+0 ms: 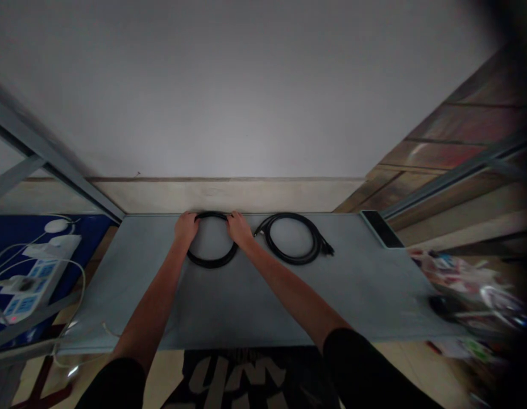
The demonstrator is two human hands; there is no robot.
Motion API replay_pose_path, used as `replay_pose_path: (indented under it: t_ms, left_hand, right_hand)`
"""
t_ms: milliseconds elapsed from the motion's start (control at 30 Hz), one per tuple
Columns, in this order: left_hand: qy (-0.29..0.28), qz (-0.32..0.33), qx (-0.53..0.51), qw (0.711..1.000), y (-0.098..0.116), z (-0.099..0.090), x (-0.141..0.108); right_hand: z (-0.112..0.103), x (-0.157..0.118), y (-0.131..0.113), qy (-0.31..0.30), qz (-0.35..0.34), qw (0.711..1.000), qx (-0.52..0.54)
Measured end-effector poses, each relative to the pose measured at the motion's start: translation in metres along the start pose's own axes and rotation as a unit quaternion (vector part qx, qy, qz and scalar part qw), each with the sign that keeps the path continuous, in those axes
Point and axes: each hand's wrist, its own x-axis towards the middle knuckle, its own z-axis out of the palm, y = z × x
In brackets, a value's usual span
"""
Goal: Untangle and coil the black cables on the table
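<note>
Head view: I look down through the worn camera at a long grey surface (263, 312) running across the lower half of the frame, with a pale wall (254, 91) filling the top.
Held coil: I see a black cable coil (212, 263) lying as a ring on the surface, a little left of the frame's centre.
Left hand: I read the left hand (186, 226) as closed on the upper left of that ring.
Right hand: I see the right hand (239, 229) closed on its upper right, so the two hands are apart with the open ring between them.
Second coil: just right of the right hand I have another black coil (318, 244), untouched, its cable ends poking out to the right.
Dark slab: I make out a flat, phone-like object (381, 229) near the surface's far edge, right of centre.
Power strip: at lower left I see a white power strip (41, 278) with plugs in it, on something blue.
</note>
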Motion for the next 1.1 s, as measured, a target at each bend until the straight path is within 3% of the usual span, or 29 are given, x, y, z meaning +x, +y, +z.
replay_pose_path:
  t_ms: [100, 167, 233, 367, 433, 567, 667, 733, 933, 1000, 1100]
  left_hand:
    - [0.007, 0.004, -0.005, 1.000, -0.001, -0.006, -0.004]
    - [0.026, 0.011, -0.014, 0.999, -0.003, -0.012, -0.011]
    - [0.072, 0.021, -0.043, 0.996, -0.005, -0.018, -0.023]
    - [0.175, 0.057, -0.168, 0.968, 0.014, -0.020, -0.074]
    - [0.166, 0.077, -0.233, 0.955, 0.038, -0.014, -0.111]
    - [0.060, 0.114, -0.332, 0.934, 0.088, 0.010, -0.189]
    - [-0.014, 0.107, -0.372, 0.922, 0.106, 0.029, -0.235]
    - [-0.033, 0.088, -0.386, 0.918, 0.108, 0.038, -0.254]
    - [-0.055, 0.052, -0.410, 0.909, 0.102, 0.040, -0.262]
    - [-0.067, 0.035, -0.427, 0.901, 0.106, 0.036, -0.257]
    - [-0.101, 0.002, -0.494, 0.864, 0.124, 0.032, -0.245]
  right_hand:
    - [-0.010, -0.013, 0.008, 0.023, -0.002, 1.000, 0.006]
    - [-0.022, -0.030, 0.029, 0.073, 0.009, 0.997, 0.016]
    - [-0.038, -0.053, 0.062, 0.136, 0.050, 0.989, 0.016]
    - [-0.073, -0.093, 0.148, 0.179, 0.176, 0.967, -0.041]
    - [-0.088, -0.102, 0.185, 0.170, 0.235, 0.955, -0.053]
    - [-0.103, -0.102, 0.226, 0.112, 0.191, 0.975, -0.003]
    - [-0.108, -0.102, 0.232, 0.138, 0.167, 0.976, 0.023]
    - [-0.112, -0.105, 0.231, 0.171, 0.160, 0.971, 0.041]
    - [-0.132, -0.125, 0.215, 0.264, 0.151, 0.943, 0.136]
    - [-0.140, -0.138, 0.200, 0.273, 0.153, 0.916, 0.252]
    - [-0.149, -0.164, 0.170, 0.273, 0.158, 0.817, 0.482]
